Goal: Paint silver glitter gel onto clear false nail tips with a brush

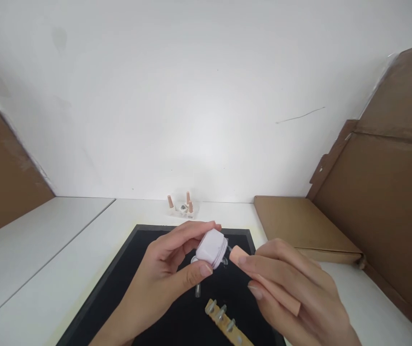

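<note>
My left hand (177, 262) grips a pale lilac nail polish bottle (211, 247) between thumb and fingers, its neck tilted to the right. My right hand (292, 283) is closed around a long peach nail polish cap (268, 283). A thin dark brush tip shows at the cap's end, close to the bottle's mouth; I cannot tell whether they touch. Below the hands lies a wooden strip (229, 327) with several clear false nails standing on it. Another small clear piece (197, 290) lies on the black mat, partly under my left hand.
The black mat (119, 288) covers the middle of the white table (76, 250). At the back stands a clear holder (182, 211) with several peach-capped bottles. A flat cardboard box (292, 216) is on the right, with cardboard panels (389, 192) along both sides.
</note>
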Available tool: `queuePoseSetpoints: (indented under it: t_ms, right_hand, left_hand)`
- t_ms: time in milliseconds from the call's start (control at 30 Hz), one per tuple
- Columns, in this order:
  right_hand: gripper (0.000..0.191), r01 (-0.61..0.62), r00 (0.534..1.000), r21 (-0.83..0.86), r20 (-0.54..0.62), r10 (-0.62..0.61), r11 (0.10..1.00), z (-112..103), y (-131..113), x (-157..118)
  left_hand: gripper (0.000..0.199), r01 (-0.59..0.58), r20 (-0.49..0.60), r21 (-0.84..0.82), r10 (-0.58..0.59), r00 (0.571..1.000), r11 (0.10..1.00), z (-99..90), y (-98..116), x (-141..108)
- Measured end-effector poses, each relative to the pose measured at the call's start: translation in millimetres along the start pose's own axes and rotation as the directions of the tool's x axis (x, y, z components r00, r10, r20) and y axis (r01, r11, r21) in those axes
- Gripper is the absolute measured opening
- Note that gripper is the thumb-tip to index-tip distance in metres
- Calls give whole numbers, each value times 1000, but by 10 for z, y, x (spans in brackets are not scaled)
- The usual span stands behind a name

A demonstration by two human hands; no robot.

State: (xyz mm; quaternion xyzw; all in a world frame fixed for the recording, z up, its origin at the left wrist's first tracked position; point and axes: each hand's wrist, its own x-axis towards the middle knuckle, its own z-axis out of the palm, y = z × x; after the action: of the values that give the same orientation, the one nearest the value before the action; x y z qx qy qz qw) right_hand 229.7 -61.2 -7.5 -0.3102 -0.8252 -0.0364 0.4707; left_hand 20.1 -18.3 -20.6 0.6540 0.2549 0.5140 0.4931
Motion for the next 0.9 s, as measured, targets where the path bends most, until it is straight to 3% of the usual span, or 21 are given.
queuePoseSetpoints:
  t_ms: [633,767,900]
  right_hand:
    - [17,-32,998,9,63,31,999,18,81,6]
    - [17,-130,987,89,105,121,987,24,87,-3]
    - [17,-313,945,223,174,278,923,24,103,-14]
  left_hand:
    - [34,-54,79,134,43,996,990,21,-54,23]
    - [35,-61,111,162,43,993,985,23,-62,26]
    - [34,-42,128,155,22,992,987,10,-74,40]
